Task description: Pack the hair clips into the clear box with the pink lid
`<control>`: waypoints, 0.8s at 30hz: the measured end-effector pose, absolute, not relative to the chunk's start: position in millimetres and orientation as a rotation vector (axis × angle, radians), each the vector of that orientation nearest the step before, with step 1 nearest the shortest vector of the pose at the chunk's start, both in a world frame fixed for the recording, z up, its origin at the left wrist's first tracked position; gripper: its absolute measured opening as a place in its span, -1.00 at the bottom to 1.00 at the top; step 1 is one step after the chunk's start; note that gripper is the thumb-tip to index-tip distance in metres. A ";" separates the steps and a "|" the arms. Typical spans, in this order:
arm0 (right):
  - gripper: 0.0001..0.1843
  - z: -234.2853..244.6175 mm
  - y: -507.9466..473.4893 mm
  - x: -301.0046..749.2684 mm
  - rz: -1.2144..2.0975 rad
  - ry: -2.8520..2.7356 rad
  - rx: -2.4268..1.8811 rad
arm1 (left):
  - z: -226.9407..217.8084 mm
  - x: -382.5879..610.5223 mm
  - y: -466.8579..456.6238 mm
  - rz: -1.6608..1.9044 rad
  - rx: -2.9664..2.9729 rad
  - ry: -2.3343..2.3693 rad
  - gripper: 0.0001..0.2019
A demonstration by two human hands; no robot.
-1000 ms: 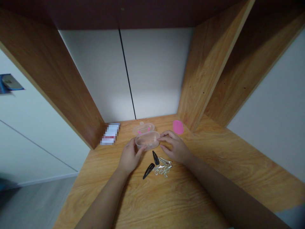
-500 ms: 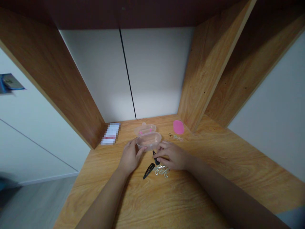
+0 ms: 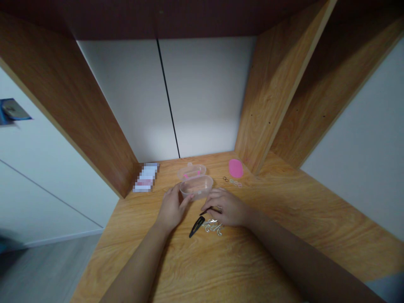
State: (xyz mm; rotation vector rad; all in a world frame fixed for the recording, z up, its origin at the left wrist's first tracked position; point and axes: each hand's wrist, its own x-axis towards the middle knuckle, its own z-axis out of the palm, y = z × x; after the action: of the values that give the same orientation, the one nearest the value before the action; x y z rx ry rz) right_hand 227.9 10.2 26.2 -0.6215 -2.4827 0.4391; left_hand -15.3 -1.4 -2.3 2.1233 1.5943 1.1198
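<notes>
A clear plastic case (image 3: 197,194) with a hinged lid (image 3: 192,171) lies open on the wooden desk. My left hand (image 3: 170,208) grips its left end, thumb along the front wall. Just right of the case, my right hand (image 3: 229,206) pinches a dark hair clip (image 3: 203,213) that is partly hidden by the fingers. Below the fingers, another black snap hair clip (image 3: 197,227) rests on the desk. Beside it are several shiny hook-shaped pieces (image 3: 214,227), partly under my right hand.
Behind my right hand lie small black rings (image 3: 225,179), pale and pink rings (image 3: 235,182) and a pink oval piece (image 3: 236,168). A blurred-out card (image 3: 147,176) is at the back left. Wooden side panels (image 3: 268,97) and a white back panel (image 3: 205,97) enclose the desk.
The hair clip in my right hand has turned from nearly upright to a flatter slant, pointing left. My left hand stays on the case.
</notes>
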 end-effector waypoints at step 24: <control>-0.65 29.0 -3.4 215.2 0.552 -2.614 -0.588 | -3.4 -15.1 -1.6 1.082 2.088 1.630 -0.55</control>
State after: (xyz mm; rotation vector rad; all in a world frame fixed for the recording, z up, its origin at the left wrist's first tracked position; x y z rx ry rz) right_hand 215.2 -3.4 29.0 -0.5880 -2.6136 0.5524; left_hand -15.1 -1.6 -3.4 2.0884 1.6300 1.0820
